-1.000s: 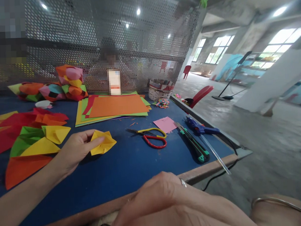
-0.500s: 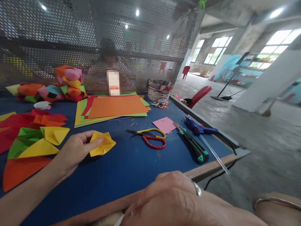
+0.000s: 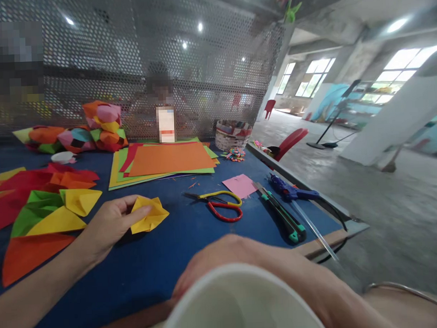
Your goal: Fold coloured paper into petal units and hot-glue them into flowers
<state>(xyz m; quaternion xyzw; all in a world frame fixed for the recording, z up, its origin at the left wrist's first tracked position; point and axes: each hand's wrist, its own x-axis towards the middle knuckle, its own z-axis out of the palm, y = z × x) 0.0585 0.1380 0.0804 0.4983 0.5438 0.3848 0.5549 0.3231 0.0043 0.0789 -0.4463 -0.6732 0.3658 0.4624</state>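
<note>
My left hand (image 3: 115, 220) pinches a yellow folded paper piece (image 3: 152, 215) between thumb and fingers, just above the blue tabletop. Close to the camera, my right hand (image 3: 236, 249) is wrapped round a white cup (image 3: 241, 302), tilted so that its open mouth and pale inside show. Most of the right fingers are hidden behind the cup. Left of my left hand lie more folded papers, among them a yellow one (image 3: 82, 201), a green one (image 3: 39, 208) and an orange one (image 3: 35, 251). Scissors (image 3: 225, 211) with red and yellow handles rest right of the held piece.
A stack of coloured paper sheets (image 3: 171, 158) lies at the back, before a perforated metal screen (image 3: 208, 73). A utility knife (image 3: 283, 214), a blue glue gun (image 3: 293, 187) and a pink paper (image 3: 240, 184) lie at right. Paper ornaments (image 3: 106, 125) and a woven basket (image 3: 232, 135) stand behind.
My right hand has risen and turned, bringing the white cup's mouth into view near the camera. The left hand still holds the yellow paper in almost the same spot.
</note>
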